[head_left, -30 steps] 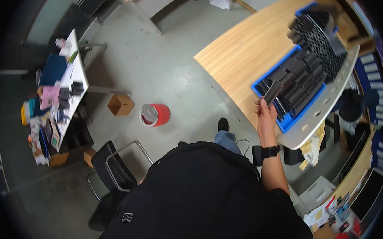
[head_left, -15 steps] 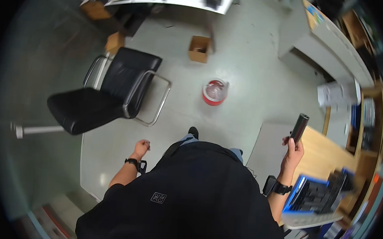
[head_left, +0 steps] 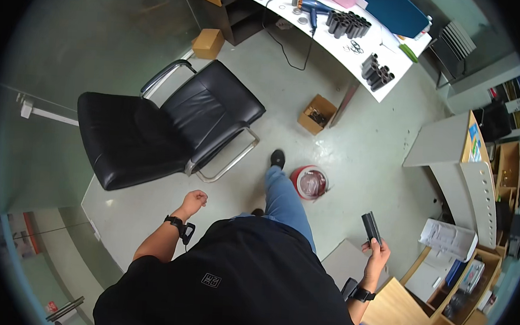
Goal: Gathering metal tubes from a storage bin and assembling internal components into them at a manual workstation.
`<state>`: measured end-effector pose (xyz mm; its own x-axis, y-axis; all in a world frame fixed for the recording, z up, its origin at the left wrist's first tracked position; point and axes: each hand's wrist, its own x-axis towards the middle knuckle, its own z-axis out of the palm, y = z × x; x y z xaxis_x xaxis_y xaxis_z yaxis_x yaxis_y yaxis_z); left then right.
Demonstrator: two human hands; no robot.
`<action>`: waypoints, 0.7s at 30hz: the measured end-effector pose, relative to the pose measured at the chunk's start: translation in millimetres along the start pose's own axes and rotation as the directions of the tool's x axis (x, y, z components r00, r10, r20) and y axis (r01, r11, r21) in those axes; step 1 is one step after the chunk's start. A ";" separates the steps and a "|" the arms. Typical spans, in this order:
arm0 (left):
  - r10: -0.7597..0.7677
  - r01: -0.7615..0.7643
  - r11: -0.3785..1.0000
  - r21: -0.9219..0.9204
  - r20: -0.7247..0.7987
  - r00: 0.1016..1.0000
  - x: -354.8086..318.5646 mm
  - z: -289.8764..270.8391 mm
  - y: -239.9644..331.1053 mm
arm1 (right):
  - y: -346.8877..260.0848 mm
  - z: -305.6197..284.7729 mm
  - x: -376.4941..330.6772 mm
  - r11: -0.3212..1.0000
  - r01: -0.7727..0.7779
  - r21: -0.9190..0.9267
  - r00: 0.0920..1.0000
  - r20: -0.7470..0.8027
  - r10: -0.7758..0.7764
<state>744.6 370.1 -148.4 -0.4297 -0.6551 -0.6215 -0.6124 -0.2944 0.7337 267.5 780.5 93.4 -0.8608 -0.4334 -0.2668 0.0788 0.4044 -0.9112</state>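
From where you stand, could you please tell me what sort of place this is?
Probably an office doubling as a small assembly workspace: there is a black office chair, and a white table bearing clusters of black tubes and a blue hair dryer.

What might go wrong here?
The black tube might slip, since the right hand holds it near one end. The black shoe is close to the red bucket, so a kick could tip it. The dangling cord below the white table might snag a foot.
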 end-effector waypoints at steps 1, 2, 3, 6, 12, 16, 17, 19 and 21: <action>-0.001 0.000 1.000 0.023 0.018 1.000 12.2 -3.6 14.8 | -2.3 7.4 21.1 1.000 -0.009 0.011 1.000 -0.010 0.009; -0.002 0.000 0.999 0.046 0.035 0.999 25.4 -7.6 31.0 | -3.9 15.6 43.7 1.000 -0.018 0.022 1.000 -0.020 0.019; -0.010 0.008 0.999 0.049 0.029 1.000 38.9 -8.7 49.8 | -3.5 20.6 65.6 0.999 -0.024 0.025 1.000 -0.011 0.024; -0.031 0.025 0.997 0.073 0.081 0.996 98.5 -20.8 117.7 | -13.7 46.9 146.0 0.999 -0.048 -0.019 0.999 0.017 0.048; -0.135 0.135 0.989 -0.055 0.013 0.991 220.4 -34.8 234.8 | -103.1 112.0 316.7 0.962 -0.065 -0.264 0.979 0.170 0.113; -0.192 0.189 0.977 -0.099 -0.017 0.981 256.4 -30.7 243.8 | -153.6 131.3 396.8 0.883 0.071 -0.464 0.946 0.312 0.087; -0.230 0.226 0.968 -0.108 -0.026 0.973 261.0 -31.3 243.7 | -158.5 135.9 413.5 0.883 0.084 -0.462 0.946 0.315 0.075; -0.282 0.274 0.952 -0.138 -0.047 0.958 262.2 -35.8 237.8 | -165.5 143.8 437.3 0.878 0.110 -0.466 0.937 0.343 0.065; -0.309 0.307 0.944 -0.120 0.003 0.951 269.2 -50.3 236.0 | -166.6 155.2 454.6 0.907 0.047 -0.420 0.943 0.318 0.099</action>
<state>517.8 89.3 -128.7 -0.2220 -0.5300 -0.8185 -0.6306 -0.5622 0.5351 -58.9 391.0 75.1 -0.6439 -0.6251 -0.4412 -0.1799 0.6842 -0.7068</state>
